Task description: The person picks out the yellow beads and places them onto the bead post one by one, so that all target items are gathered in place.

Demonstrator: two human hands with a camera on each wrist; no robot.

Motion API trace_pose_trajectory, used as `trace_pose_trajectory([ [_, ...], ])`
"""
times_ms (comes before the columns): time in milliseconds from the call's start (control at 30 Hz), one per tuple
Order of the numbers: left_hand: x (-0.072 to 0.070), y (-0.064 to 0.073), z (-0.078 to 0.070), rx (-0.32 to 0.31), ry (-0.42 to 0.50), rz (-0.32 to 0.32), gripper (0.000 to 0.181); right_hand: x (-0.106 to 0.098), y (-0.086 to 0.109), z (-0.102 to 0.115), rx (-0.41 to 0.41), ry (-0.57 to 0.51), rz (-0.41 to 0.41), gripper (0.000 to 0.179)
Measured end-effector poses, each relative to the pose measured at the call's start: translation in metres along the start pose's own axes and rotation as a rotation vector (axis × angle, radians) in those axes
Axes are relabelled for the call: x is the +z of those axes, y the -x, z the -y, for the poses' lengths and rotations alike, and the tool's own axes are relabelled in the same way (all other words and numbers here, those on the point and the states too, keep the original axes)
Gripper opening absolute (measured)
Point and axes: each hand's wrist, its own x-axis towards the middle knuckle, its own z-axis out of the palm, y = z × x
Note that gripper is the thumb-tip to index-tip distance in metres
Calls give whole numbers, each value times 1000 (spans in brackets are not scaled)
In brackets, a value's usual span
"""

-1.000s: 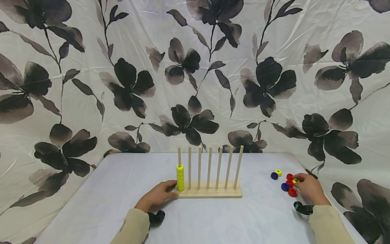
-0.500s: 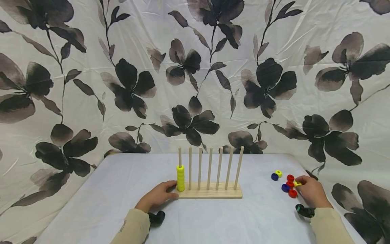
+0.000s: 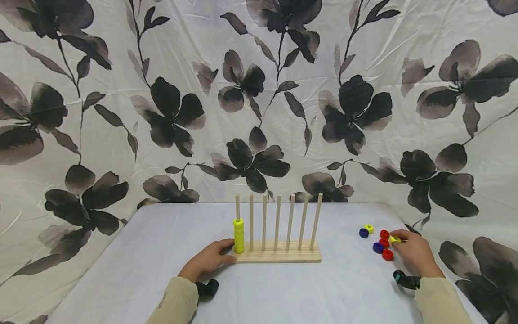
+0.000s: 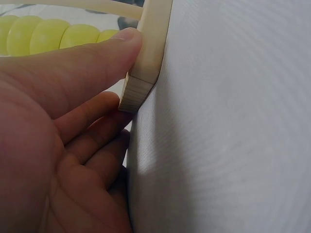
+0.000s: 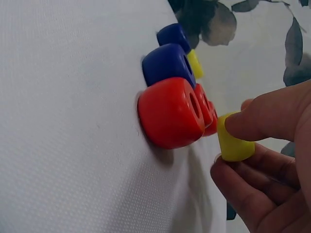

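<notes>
In the head view, my left hand (image 3: 208,260) grips the left end of a wooden peg stand (image 3: 279,256). The left wrist view has its thumb (image 4: 109,56) on the base's edge, the other fingers behind the corner. Stacked yellow beads (image 3: 239,236) fill the lower part of the leftmost peg; the other pegs are bare. Over at the right, my right hand (image 3: 414,253) pinches a yellow bead (image 5: 235,138) between thumb and fingers, close beside a cluster of red beads (image 5: 170,114) and a blue bead (image 5: 167,65).
Farther back lie another blue bead (image 3: 363,233) and a loose yellow bead (image 3: 368,228), side by side. White cloth covers the table (image 3: 323,292). Behind it hangs a flower-printed curtain (image 3: 259,112).
My right hand has drawn the yellow bead slightly right, away from the red beads. The left hand and peg stand have stayed in place.
</notes>
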Motion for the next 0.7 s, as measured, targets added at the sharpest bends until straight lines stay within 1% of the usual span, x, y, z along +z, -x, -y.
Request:
trace_pose_trajectory([
  [167,0,0,1,14,0,3,63,-1,5,6,-32,15,4,40],
  [300,-1,1,0,13,7,7,64,-3,9,13,-50,8,4,40],
  [467,0,0,0,8,12,6,63,-2,12,22,-77,-1,1,36],
  [700,0,0,1,-4,17,7,64,-5,15,38,-178,59,8,34],
])
